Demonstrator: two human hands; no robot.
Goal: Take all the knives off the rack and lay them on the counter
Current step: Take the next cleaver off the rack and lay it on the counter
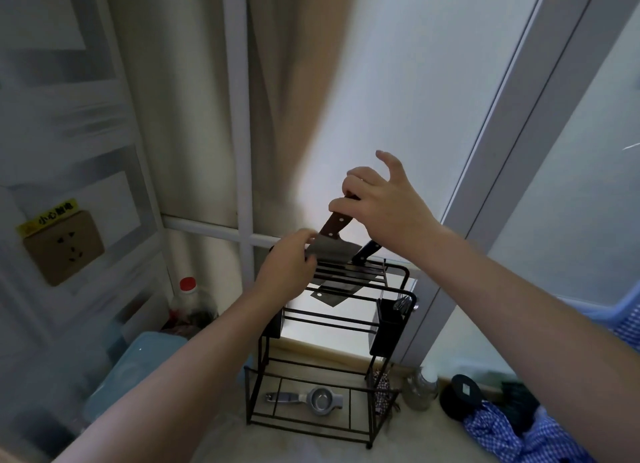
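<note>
On the table (pixel 221 438) stands a black wire rack (pixel 332 324), with a metal strainer (pixel 313 398) lying on its bottom tier. At the rack's top slots, the left hand (pixel 287 270) pinches the upper edge of a cleaver (pixel 332 244), thumb and fingers pressed on the blade. The right hand (pixel 384 204) grips the brown handle with its outer fingers spread; the cleaver's long axis is tilted, handle up and to the right, blade down in the slots, beside a black-handled knife (pixel 367 251).
</note>
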